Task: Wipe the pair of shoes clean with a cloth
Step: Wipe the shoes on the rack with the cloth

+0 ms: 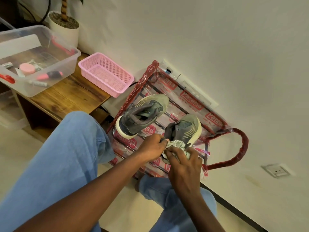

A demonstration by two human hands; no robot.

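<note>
1. Step in hand: looks to me like getting the cloth (pixel 177 144) ready rather than actual wiping. It's bunched up between both hands, right at the heel of the shoe by the hands (pixel 186 128). I can't tell if it's actually touching the heel.
2. Fingers: the left hand (pixel 151 146) has its fingers curled in and pinches one end of the cloth. The right hand (pixel 183 162) has its fingers bent over the rest of the bunch, clamped on it from the near side.
3. Where the shoes are: both sit on a clear plastic bag (pixel 189 102) with red trim, flat on the floor against the wall. The shoe by the hands is toward the bag's near right corner, heel toward the person. The other shoe (pixel 142 114) sits toward the bag's left edge. The two are near each other but apart.
4. Next move, my guess: one hand needs to let go and steady the shoe, while the other presses a flat pad of cloth along the pale sole edge and the side. A bunched wad won't wipe much, so fold it first.
5. Room: tight on the left, where the knee in jeans (pixel 66 156) and the wooden bench (pixel 73 96) crowd in.
6. A pink basket (pixel 106 73) hangs over the bench's right end, just above the bag's left corner, so watch it when lifting anything. There's more open floor on the bag's right side, by its red handle (pixel 243 148).
</note>
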